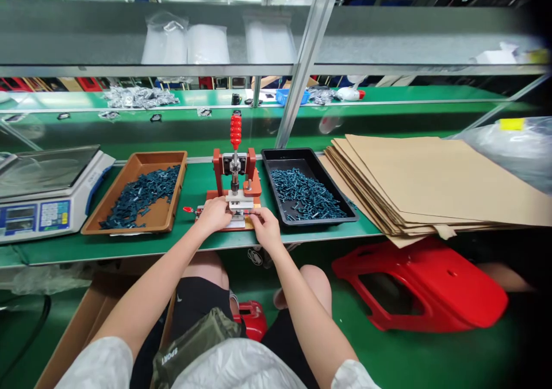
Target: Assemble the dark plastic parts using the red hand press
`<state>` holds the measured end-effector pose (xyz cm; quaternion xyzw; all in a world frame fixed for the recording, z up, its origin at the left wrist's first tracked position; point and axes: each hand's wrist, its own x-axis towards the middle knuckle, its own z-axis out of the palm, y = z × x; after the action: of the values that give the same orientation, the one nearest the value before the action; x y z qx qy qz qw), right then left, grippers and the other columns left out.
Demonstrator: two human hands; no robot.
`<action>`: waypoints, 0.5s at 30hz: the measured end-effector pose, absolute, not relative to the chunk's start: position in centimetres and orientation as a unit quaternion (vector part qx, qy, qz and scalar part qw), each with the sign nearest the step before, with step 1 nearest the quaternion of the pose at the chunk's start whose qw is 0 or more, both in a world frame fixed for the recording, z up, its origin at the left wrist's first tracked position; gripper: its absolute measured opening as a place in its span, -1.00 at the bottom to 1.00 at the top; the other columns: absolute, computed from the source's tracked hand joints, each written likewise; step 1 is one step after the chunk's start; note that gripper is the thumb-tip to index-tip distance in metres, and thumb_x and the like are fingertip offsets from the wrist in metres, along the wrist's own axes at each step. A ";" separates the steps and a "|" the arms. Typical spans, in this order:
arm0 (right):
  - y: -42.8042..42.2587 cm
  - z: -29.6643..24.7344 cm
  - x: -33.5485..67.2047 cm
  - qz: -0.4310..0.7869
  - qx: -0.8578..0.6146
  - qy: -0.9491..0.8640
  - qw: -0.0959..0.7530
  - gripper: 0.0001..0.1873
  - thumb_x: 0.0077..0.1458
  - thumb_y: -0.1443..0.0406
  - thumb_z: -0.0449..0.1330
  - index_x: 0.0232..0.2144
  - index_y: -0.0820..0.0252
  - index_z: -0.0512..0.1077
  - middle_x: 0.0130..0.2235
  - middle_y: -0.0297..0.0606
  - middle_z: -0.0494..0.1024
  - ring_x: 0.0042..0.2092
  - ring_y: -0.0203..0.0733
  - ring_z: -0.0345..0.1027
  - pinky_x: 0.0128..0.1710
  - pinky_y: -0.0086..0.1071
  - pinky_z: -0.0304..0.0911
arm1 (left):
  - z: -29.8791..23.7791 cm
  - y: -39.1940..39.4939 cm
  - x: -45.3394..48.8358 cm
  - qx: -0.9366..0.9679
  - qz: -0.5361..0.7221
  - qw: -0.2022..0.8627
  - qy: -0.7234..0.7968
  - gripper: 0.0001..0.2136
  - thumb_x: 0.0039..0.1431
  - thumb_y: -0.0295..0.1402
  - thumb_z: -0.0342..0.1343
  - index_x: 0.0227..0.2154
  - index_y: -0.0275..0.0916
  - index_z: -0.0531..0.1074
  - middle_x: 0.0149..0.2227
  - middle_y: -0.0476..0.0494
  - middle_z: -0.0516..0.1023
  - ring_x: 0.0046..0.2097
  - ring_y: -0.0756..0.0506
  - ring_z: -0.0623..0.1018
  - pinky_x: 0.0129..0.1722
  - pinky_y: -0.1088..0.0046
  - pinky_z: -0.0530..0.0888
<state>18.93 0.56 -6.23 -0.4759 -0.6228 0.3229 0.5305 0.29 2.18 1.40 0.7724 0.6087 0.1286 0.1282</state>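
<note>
Two arms converging, left hand, right hand, flanking red-handled press

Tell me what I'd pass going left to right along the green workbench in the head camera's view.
Digital scale, brown tray of flat dark-blue pieces, red-handled clamp fixture, black tray of thin dark-blue pieces, stack of brown sheets.

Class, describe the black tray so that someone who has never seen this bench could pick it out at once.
On the green bench, find the clamp with the upright red handle. To its right, next to the brown sheets, sits the black tray, holding slim dark-blue parts. Its colour sets it apart from the brown tray left of the clamp.
</note>
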 end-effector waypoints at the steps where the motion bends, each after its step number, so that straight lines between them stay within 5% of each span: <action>1: 0.7 -5.9 19.0 0.322 -0.475 -0.631 0.522 -0.81 0.14 0.22 0.16 -0.29 0.14 0.54 -0.24 -0.20 0.59 -0.24 -0.14 0.46 -0.17 -0.28 0.42 | 1.4 2.2 0.3 0.769 0.130 0.122 0.614 -0.64 0.14 -0.36 0.05 -0.03 -0.24 0.56 0.07 -0.26 0.58 0.10 -0.30 0.53 0.15 0.18 0.39; 8: 3.2 -4.7 18.2 0.339 -0.474 -0.683 0.440 -0.84 0.04 0.28 0.22 -0.32 0.15 0.57 -0.25 -0.24 0.60 -0.25 -0.14 0.48 -0.14 -0.25 0.41 | 1.6 2.3 -1.0 0.796 0.129 0.167 0.567 -0.63 -0.09 -0.21 0.31 -0.15 -0.13 0.61 -0.04 -0.14 0.64 0.02 -0.27 0.59 0.03 0.31 0.47; 15: 4.4 -5.0 17.0 0.391 -0.420 -0.694 0.434 -0.79 0.00 0.33 0.28 -0.26 0.13 0.62 -0.11 -0.25 0.66 -0.06 -0.06 0.54 0.05 -0.17 0.39 | 1.1 2.4 -1.3 0.793 0.132 0.167 0.571 -0.68 -0.08 -0.23 0.30 -0.19 -0.11 0.62 -0.04 -0.13 0.64 0.02 -0.25 0.58 0.04 0.32 0.47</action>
<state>17.01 4.39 -4.99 -0.4199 -0.6942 0.3913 0.4343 -1.28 2.44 1.10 0.7928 0.5710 0.1318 0.1674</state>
